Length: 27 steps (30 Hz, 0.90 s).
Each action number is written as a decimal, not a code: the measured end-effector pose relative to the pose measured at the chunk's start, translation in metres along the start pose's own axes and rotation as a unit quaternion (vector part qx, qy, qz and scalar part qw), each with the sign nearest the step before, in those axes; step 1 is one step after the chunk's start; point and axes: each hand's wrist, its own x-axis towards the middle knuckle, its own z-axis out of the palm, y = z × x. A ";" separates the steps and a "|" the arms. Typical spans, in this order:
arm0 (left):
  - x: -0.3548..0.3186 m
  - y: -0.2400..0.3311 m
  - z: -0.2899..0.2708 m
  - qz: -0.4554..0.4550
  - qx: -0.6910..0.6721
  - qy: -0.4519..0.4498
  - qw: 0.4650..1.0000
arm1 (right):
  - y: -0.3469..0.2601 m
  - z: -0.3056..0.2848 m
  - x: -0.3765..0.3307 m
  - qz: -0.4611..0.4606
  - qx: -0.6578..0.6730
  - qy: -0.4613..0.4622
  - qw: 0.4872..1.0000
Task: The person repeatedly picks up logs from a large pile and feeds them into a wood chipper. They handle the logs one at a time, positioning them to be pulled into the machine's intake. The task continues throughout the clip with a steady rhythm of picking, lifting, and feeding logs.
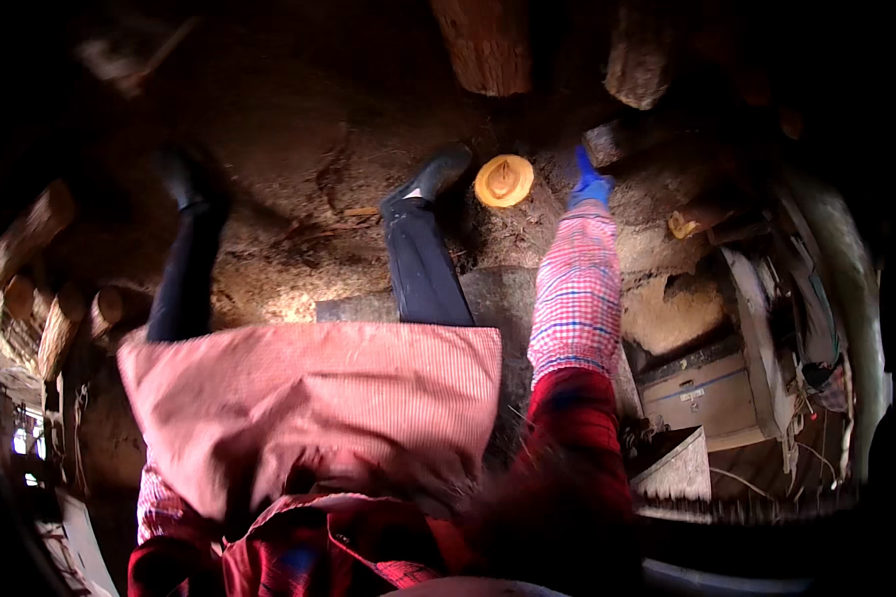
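My right hand point(589, 185), in a blue glove, reaches far forward at the end of a checked sleeve cover. One finger or thumb stretches out beside a small greyish block point(601, 144), apparently of wood; whether the two touch is unclear. The hand looks open, though some of its fingers are hidden. Left of it stands a stump or log with a pale, fresh-cut round top point(505, 181). A pink corduroy apron point(319, 398) spreads across my lap. My left sleeve point(164, 507) passes behind the apron's edge, and the left hand is hidden.
Thick logs point(485, 45) stand at the dark far side, another log point(639, 62) beside them. Several cut logs point(60, 333) are piled at left. To the right is a wooden box or drawer point(702, 398). My boot point(438, 174) rests on the dirt floor near the stump.
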 end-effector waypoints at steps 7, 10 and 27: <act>0.003 0.007 0.020 -0.058 0.041 0.019 0.997 | 0.043 0.050 0.150 -0.096 0.069 -0.053 0.992; 0.020 0.014 0.026 -0.046 0.046 0.010 0.998 | 0.054 0.046 0.183 -0.108 0.173 -0.191 0.960; -0.031 0.130 -0.115 0.087 -0.220 -0.002 0.972 | -0.084 -0.156 -0.475 0.310 0.591 -0.511 0.541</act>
